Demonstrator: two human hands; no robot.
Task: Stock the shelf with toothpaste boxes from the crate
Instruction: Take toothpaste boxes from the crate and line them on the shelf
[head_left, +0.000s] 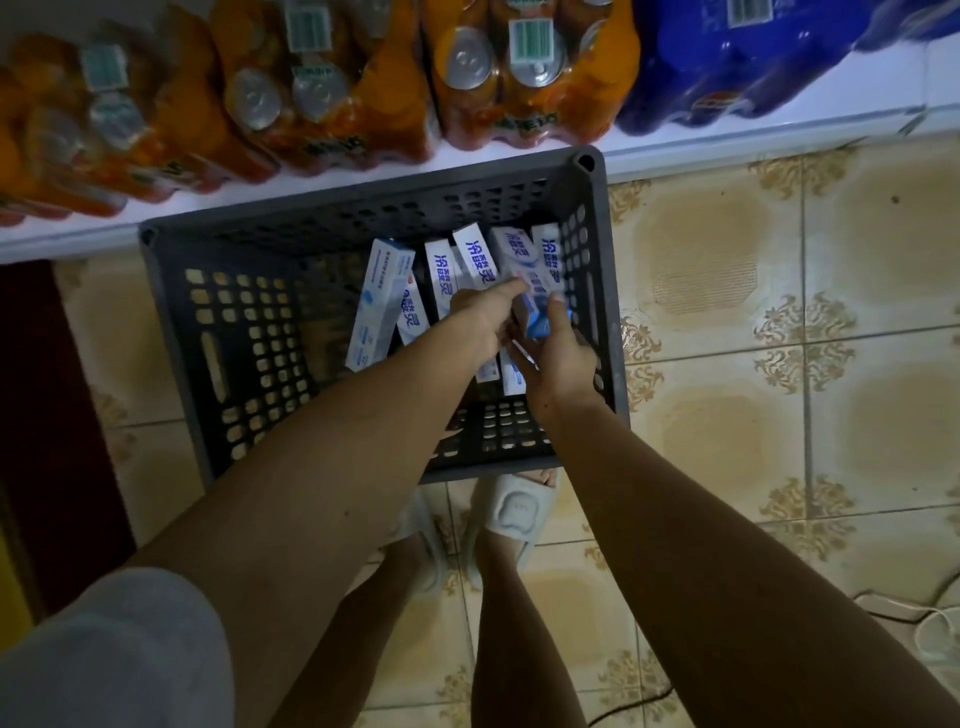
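A dark grey perforated crate (171, 322) stands on the tiled floor against a white shelf (311, 187). Several white-and-blue toothpaste boxes (379, 301) lie in its right half. Both of my hands are inside the crate at its right side. My right hand (558, 358) grips one toothpaste box (524, 270) near its lower end, thumb along its right edge. My left hand (488, 314) holds the same box from the left, with a finger stretched along its side. More boxes lie partly hidden under my hands.
Shrink-wrapped packs of orange drink cans (322, 88) and a blue pack (737, 67) fill the shelf. My feet in pale slippers (514, 509) stand just behind the crate. A white cable (930, 618) lies on the floor at the right. A dark red surface (47, 426) runs along the left.
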